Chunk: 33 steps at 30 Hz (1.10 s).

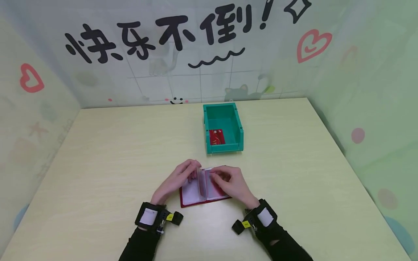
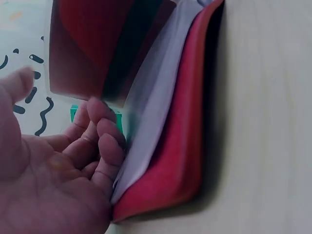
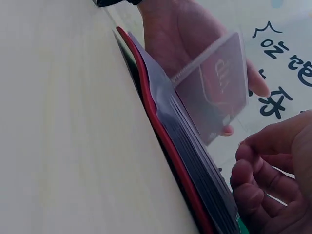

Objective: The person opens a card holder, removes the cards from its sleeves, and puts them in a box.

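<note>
A red-covered card holder (image 1: 190,195) with clear plastic sleeves lies spread on the table. One sleeve (image 3: 214,90) stands up from the middle with a reddish card in it, which shows a dark stripe in the left wrist view. Beside that sleeve is my left hand (image 1: 181,176), fingers loosely bent near the holder's far left edge and thumb held apart. My right hand (image 1: 234,183) is over the right-hand pages, its fingers bent beside the sleeve stack in the right wrist view. I see nothing held in it.
Beyond the holder stands a teal open-front bin (image 1: 225,148) with a red card (image 1: 217,137) inside, near its front left. The pale table (image 1: 124,145) is bounded by a printed back wall and two side walls.
</note>
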### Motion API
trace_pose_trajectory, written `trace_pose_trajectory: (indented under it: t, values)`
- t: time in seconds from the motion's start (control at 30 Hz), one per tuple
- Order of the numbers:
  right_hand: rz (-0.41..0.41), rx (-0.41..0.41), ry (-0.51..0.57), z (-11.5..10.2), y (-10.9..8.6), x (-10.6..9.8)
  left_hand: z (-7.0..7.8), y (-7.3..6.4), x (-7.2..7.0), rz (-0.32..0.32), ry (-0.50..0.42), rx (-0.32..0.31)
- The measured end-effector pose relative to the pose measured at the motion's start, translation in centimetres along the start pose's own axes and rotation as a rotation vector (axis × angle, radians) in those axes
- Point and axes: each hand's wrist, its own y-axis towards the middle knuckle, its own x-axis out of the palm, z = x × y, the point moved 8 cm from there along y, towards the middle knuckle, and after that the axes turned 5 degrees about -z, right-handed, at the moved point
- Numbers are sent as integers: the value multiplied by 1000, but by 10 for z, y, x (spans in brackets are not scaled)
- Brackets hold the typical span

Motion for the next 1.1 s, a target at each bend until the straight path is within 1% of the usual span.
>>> trace_pose_trajectory:
  t: [0.1,0.2,0.27,0.37,0.47,0.53,0.63,0.7,0.77,0.93,1.1]
  values:
    - [-25,-1,-34,1,0,8,-1,-3,-3,16,23,-25]
    - [-55,34,-77,2,1,13,-4,-8,-8,14,32,-56]
    - [-74,69,-99,3,1,14,-7,-11,-11,-10,22,-62]
    - [-113,100,-143,1,2,17,-13,-16,-14,-63,-11,-90]
    - [-155,92,-212,-3,6,22,-18,-20,-16,-119,-42,-113]
    - [-178,79,-273,-7,8,26,-22,-21,-17,-129,-55,-136]
    - [-200,75,-357,-11,12,30,-26,-23,-19,-107,-45,-179]
    - [-209,94,-381,-12,15,31,-27,-24,-18,-92,-36,-205]
    - [-213,123,-389,-13,17,32,-27,-25,-17,-83,-28,-223]
    - [-214,186,-392,-13,19,31,-23,-27,-15,-67,-2,-234]
    - [-189,208,-386,-13,20,31,-23,-27,-15,-54,51,-246]
